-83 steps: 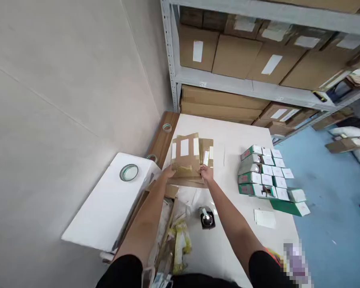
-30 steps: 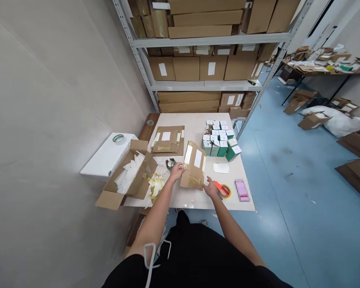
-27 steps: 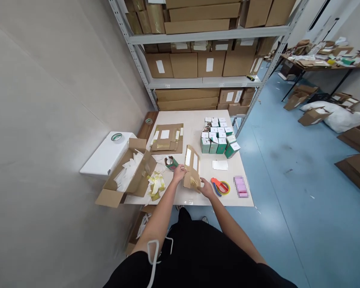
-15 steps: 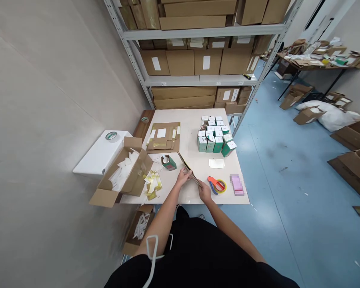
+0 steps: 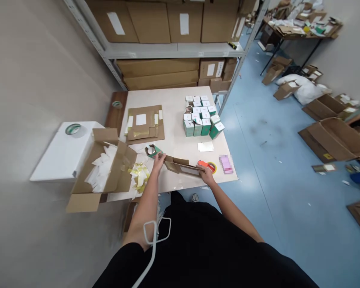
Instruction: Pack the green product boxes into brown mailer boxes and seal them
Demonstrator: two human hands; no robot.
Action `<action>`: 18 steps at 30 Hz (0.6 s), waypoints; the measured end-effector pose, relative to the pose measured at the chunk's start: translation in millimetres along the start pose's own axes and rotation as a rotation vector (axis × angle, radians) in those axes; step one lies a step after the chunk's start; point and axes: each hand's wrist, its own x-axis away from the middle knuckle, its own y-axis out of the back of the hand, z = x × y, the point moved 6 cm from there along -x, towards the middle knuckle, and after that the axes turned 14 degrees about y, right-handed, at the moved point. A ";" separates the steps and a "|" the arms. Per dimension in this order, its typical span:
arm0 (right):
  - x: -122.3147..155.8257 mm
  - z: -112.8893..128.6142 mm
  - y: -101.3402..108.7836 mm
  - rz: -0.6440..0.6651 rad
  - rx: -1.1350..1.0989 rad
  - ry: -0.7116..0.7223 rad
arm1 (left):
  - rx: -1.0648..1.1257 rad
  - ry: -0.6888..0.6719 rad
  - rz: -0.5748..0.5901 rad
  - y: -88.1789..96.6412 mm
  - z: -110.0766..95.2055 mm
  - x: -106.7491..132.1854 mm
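Note:
My left hand (image 5: 159,162) and my right hand (image 5: 206,175) grip opposite ends of a flattened cardboard box (image 5: 180,165), tilted above the table's front part. A pale label shows on its near side. Just beyond my left hand lies an opened green box (image 5: 152,151) with something round and whitish inside. A red-orange tape dispenser (image 5: 203,164) and a yellow tape roll (image 5: 212,167) sit right behind my right hand. Flat cardboard pieces (image 5: 141,119) are stacked at the back left. Several green-and-white small boxes (image 5: 205,126) stand grouped at the back right.
A carton of white paper strips (image 5: 84,198) stands at the table's left, with crumpled yellow tape (image 5: 140,176) beside it. White cards (image 5: 205,147) and a pixelated pink item (image 5: 226,164) lie on the right. A metal shelf (image 5: 168,50) with cartons rises behind.
The flattened cardboard has turned from steeply slanted and edge-on to nearly level, its faces now showing. My left hand has moved left, to its far end. The view has shifted and tilted down.

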 end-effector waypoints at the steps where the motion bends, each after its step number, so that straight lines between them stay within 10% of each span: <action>1: -2.2 -2.4 -1.5 -0.016 -0.005 -0.005 | 0.036 0.040 -0.015 3.7 5.4 -1.1; 18: -44.5 -8.9 -69.4 -0.001 -0.021 0.015 | -0.058 -0.068 0.056 21.4 29.9 45.1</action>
